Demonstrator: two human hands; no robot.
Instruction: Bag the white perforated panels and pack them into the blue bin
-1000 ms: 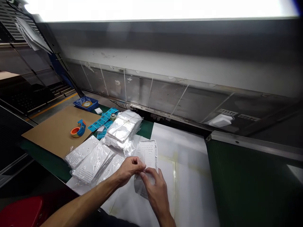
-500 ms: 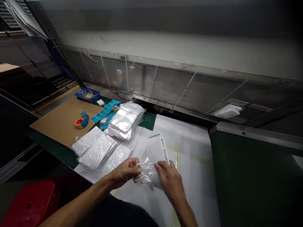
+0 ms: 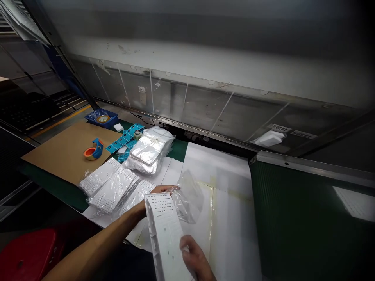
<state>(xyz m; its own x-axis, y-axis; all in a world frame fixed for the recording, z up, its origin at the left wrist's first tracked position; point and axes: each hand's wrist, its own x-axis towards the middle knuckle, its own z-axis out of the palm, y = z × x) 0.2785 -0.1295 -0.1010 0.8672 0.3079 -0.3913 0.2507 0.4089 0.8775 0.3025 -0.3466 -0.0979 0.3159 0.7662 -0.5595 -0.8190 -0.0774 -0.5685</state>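
Observation:
My right hand point(image 3: 195, 255) is closed on the edge of a white plastic cover point(image 3: 168, 230) with rows of small slots. The cover is tilted upright close to my body, its ribbed side edge facing left. Behind its upper end, my left hand point(image 3: 164, 189) is partly hidden, its fingers closed on a clear plastic bag point(image 3: 187, 197). That bag spreads out to the right over the white tabletop sheet point(image 3: 231, 218). Left of my hands lie several similar slotted covers in clear bags point(image 3: 113, 187).
A tied stack of clear bags point(image 3: 152, 146) sits farther back. Near it are blue label strips point(image 3: 124, 138), a tape dispenser point(image 3: 93, 149) on cardboard point(image 3: 63, 150), and a blue tray point(image 3: 101, 118). To the right, a green conveyor belt point(image 3: 290, 218) bears a white slotted piece point(image 3: 356, 201). A red stool point(image 3: 27, 253) stands lower left.
My right hand has let go of the bag and brought the white cover toward me, in front of my left hand. The bag stays with my left hand. The view has shifted slightly right.

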